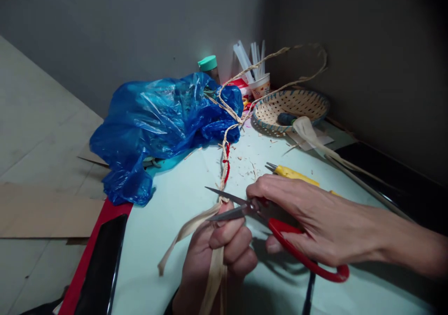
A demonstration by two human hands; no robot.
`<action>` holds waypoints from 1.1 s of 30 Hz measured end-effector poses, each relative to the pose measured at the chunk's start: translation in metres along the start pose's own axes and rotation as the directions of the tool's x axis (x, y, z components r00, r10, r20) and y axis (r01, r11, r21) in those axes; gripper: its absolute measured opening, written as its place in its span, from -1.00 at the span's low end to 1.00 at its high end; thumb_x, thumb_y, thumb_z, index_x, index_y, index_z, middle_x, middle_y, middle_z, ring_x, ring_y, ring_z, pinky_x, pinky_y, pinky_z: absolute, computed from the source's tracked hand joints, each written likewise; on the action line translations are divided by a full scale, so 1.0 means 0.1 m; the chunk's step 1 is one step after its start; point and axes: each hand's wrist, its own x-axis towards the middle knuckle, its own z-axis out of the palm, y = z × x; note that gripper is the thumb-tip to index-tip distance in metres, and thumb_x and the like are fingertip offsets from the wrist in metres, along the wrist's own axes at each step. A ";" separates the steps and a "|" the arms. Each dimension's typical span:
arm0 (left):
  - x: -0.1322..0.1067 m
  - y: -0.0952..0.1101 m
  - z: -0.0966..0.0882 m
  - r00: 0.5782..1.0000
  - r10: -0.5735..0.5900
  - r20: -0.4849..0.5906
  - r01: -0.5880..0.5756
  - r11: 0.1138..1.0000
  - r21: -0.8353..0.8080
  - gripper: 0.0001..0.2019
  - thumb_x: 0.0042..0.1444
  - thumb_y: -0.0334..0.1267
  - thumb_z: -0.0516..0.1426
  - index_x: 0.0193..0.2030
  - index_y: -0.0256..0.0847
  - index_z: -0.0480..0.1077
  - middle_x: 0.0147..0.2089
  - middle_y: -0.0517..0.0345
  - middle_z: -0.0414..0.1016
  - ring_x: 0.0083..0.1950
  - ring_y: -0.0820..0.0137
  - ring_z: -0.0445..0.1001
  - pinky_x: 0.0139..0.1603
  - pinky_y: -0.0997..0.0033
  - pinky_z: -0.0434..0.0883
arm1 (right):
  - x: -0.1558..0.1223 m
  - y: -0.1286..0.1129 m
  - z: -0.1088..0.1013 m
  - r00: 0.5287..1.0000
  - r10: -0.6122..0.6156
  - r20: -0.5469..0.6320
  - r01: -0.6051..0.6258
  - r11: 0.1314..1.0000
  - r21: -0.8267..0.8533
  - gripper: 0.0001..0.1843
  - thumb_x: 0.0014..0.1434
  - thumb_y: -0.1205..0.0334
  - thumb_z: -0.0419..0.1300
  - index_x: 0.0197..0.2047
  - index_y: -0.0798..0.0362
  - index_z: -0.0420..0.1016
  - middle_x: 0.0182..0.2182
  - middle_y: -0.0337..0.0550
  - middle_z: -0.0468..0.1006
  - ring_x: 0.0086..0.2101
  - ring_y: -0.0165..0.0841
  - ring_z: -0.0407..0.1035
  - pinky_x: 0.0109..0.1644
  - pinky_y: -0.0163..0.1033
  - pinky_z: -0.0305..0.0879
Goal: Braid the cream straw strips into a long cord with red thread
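My left hand (224,249) is closed near the front of the table, pinching the end of a braided straw cord (224,172). Loose flat strips (189,228) of the same pale fibre stick out to the left and hang below the fist. A bit of red yarn (227,163) is tied along the braid. My right hand (308,212) grips a pair of scissors (280,233) with red handles. The scissor blades are parted, with the braid end and the strips between or beside them, just above my left thumb; exact contact cannot be made out.
A crumpled blue plastic bag (157,114) lies at the back left. Behind the braid stand a green-lidded jar (208,64) and a paper cup (261,86) of clear sticks. To the right are a woven basket (308,101) and a yellow-handled tool (297,175). Scraps dot the pale tabletop (168,198).
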 end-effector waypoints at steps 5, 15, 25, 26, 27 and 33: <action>-0.01 -0.01 0.00 0.999 -0.018 0.028 0.016 0.998 0.063 -0.77 0.18 -0.42 0.07 -0.50 -0.26 0.21 -0.66 0.42 -0.17 -0.65 0.60 -0.28 -0.65 0.61 -0.12 | 0.00 0.02 0.01 1.000 -0.004 -0.002 0.004 1.000 -0.002 -0.69 0.15 0.03 0.18 -0.12 0.03 0.30 -0.29 -0.16 0.40 -0.30 -0.31 0.28 -0.26 -0.26 0.16; 0.01 0.02 -0.08 0.996 -0.083 0.028 0.073 0.964 0.255 -0.76 0.08 -0.29 0.18 -0.52 -0.23 0.22 -0.65 0.39 -0.11 -0.65 0.59 -0.18 -0.64 0.57 -0.08 | 0.02 0.03 0.07 0.999 -0.032 0.043 0.033 0.999 -0.014 -0.80 0.19 0.18 0.09 -0.11 0.01 0.29 -0.29 -0.17 0.39 -0.29 -0.31 0.28 -0.23 -0.22 0.21; -0.01 -0.01 -0.11 0.996 -0.012 -0.091 0.042 0.939 0.341 -0.70 0.11 -0.13 0.13 -0.55 -0.17 0.19 -0.63 0.31 -0.02 -0.62 0.54 -0.13 -0.62 0.48 -0.01 | 0.02 0.04 0.07 0.997 -0.033 0.067 0.036 0.998 -0.043 -0.84 0.19 0.24 0.08 -0.13 0.01 0.31 -0.29 -0.13 0.39 -0.31 -0.30 0.29 -0.23 -0.22 0.22; -0.01 -0.02 -0.11 0.996 -0.020 -0.090 0.049 0.940 0.337 -0.69 0.13 -0.12 0.12 -0.55 -0.18 0.19 -0.63 0.31 -0.04 -0.63 0.55 -0.13 -0.62 0.49 -0.01 | 0.02 0.04 0.07 0.997 -0.039 0.064 0.042 0.998 -0.040 -0.84 0.19 0.25 0.08 -0.13 0.01 0.31 -0.30 -0.14 0.40 -0.32 -0.31 0.29 -0.24 -0.23 0.21; -0.01 -0.02 -0.11 0.996 -0.025 -0.086 0.052 0.943 0.330 -0.69 0.14 -0.12 0.11 -0.55 -0.20 0.19 -0.63 0.33 -0.06 -0.63 0.56 -0.13 -0.62 0.51 -0.01 | 0.02 0.04 0.07 0.997 -0.043 0.066 0.046 0.998 -0.037 -0.86 0.19 0.26 0.08 -0.14 0.02 0.32 -0.31 -0.14 0.40 -0.33 -0.32 0.29 -0.25 -0.24 0.21; 0.02 -0.04 -0.10 1.000 0.002 -0.012 0.001 0.965 0.263 -0.72 0.17 -0.27 0.10 -0.53 -0.24 0.18 -0.64 0.39 -0.15 -0.64 0.60 -0.23 -0.62 0.60 -0.06 | -0.01 0.04 0.09 0.995 -0.035 0.092 0.039 0.998 -0.043 -0.79 0.29 0.10 0.00 -0.13 0.04 0.30 -0.38 -0.16 0.41 -0.42 -0.37 0.29 -0.34 -0.29 0.16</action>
